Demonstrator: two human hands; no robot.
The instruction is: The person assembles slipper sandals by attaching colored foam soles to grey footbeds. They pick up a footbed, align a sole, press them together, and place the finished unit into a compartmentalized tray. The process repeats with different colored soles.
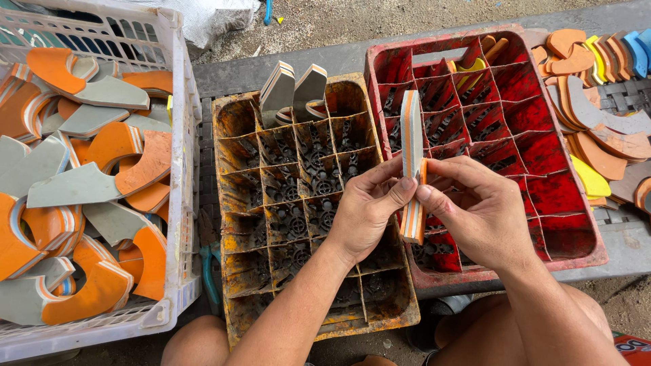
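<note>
Outdoor makeshift workshop for sorting foam offcuts; bare dirt ground [380, 17], worn divided yellow crate [271, 203], stained red crate [536, 135], white basket [178, 102] heaped with orange-grey foam pieces [88, 183], more piled at right [597, 108]

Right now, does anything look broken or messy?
Yes. The yellow crate looks worn and stained, its dividers bent. Teal-handled pliers lie wedged between it and the white basket. Both hands, left hand and right hand, hold a layered foam piece.
</note>
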